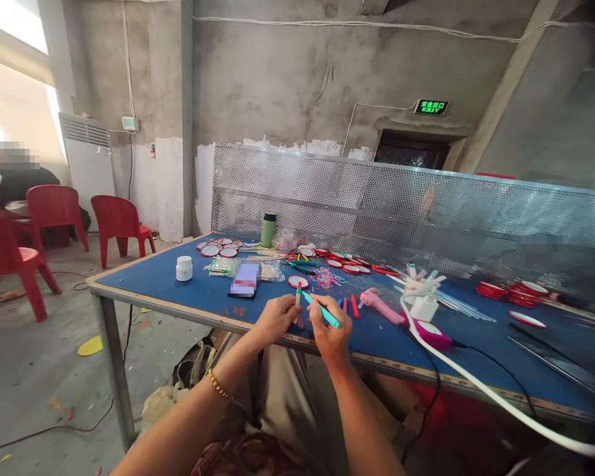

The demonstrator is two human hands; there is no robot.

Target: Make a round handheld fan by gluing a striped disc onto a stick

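My left hand [278,316] is closed around a thin flat wooden stick [298,295] with green and red on its upper part. In my right hand [333,328] is a teal marker pen [330,317], gripped like a writing tool. Its tip points up and left, close to the stick; whether they touch I cannot tell. Just beyond the hands lies a round white disc with a red rim [298,282]. To the right of my right hand are a red marker [355,305] and a pink glue gun [381,305].
A phone [244,279], white jar [184,268] and green bottle [268,230] stand or lie on the blue table [143,274]. Pliers [303,268] and several red-rimmed discs lie farther back. A white cable [480,387] crosses the right side. A perforated metal screen [297,192] borders the far edge.
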